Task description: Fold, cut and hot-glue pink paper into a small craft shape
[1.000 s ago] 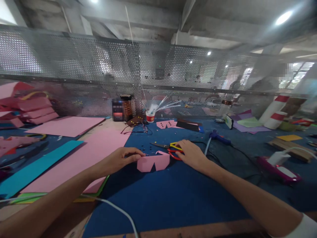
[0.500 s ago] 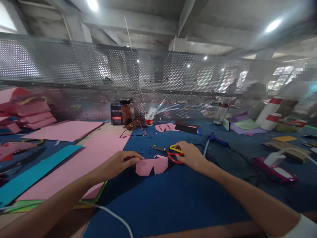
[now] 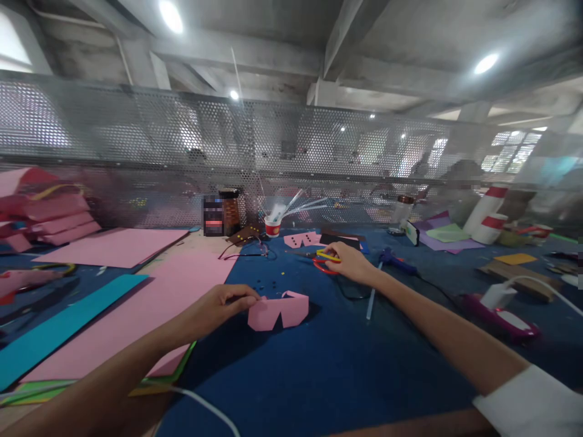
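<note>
As the bare left forearm comes in from below, the piece being worked, a pair of pink paper glasses (image 3: 295, 311), stands propped on a blue mat (image 3: 282, 376) at the middle of the view; every place here is told from these glasses. Nearer than the glasses, the mat is bare down to the wooden table edge (image 3: 410, 425), giving open room. Near and to their left, a white cable (image 3: 212, 413) crosses the mat's corner. A large pink sheet (image 3: 191, 285) lies left of the glasses, limiting room there, with a teal strip (image 3: 77, 321) beyond it on the same side.

The left hand (image 3: 234, 298) pinches the left end of the glasses between thumb and fingers. Their outline and nose notch look cut and the sides folded back, so the shaping appears largely done. Their front is plain; what finishing is left cannot be told.

Just behind the glasses lie small black bits (image 3: 273, 284). Farther back and to the right, the right hand (image 3: 350, 260) has its fingers closed over the handles of red-and-yellow scissors (image 3: 324, 267), clear of the glasses. Right of that hand, a blue glue gun (image 3: 396, 261) and its cord crowd the space. Beyond the scissors, a flat pink cutout (image 3: 298, 239) bears black dots, which the glasses' front lacks. Farthest back, a paper cup (image 3: 272, 227) stands before a perforated metal screen (image 3: 291, 145).
</note>
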`<action>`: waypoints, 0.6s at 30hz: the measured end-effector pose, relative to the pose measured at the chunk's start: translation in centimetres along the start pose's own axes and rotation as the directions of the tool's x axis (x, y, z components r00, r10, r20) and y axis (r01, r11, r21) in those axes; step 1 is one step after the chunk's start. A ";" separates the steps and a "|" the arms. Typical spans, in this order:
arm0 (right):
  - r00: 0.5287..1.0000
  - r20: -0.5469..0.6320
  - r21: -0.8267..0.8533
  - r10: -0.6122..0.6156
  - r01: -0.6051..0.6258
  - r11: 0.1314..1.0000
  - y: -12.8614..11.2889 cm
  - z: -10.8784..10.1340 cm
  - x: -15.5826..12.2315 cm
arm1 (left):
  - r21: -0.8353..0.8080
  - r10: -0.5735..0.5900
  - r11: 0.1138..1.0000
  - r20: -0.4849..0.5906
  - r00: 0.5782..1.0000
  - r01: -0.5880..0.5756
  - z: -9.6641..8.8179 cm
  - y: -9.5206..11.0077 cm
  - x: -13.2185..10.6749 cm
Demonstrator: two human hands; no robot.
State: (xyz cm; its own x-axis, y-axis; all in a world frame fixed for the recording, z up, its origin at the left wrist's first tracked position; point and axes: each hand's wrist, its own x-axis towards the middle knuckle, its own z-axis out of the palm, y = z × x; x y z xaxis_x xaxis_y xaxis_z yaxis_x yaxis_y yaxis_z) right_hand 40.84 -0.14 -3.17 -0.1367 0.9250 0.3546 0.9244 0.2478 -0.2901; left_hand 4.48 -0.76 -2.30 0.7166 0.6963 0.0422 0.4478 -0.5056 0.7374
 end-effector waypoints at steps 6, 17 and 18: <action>0.997 0.065 0.023 -0.050 0.049 0.999 0.9 1.0 3.3 | -0.020 0.013 1.000 -0.006 1.000 -0.014 0.1 0.1 -0.1; 0.993 0.104 0.038 -0.063 0.060 0.997 1.5 2.3 4.0 | -0.027 0.009 1.000 0.004 1.000 -0.009 0.5 0.7 -0.2; 0.995 0.085 0.041 -0.059 0.055 0.998 1.3 2.1 3.7 | -0.038 0.010 0.999 0.006 1.000 -0.009 0.5 0.6 -0.1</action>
State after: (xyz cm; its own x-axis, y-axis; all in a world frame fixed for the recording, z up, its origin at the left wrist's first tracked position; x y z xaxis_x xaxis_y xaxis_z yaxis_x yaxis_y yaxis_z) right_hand 40.75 4.19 -4.11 -0.2207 0.9300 0.2939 0.9000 0.3103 -0.3061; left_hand 4.93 -1.43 -2.15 0.7241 0.6882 0.0454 0.4203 -0.4924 0.7621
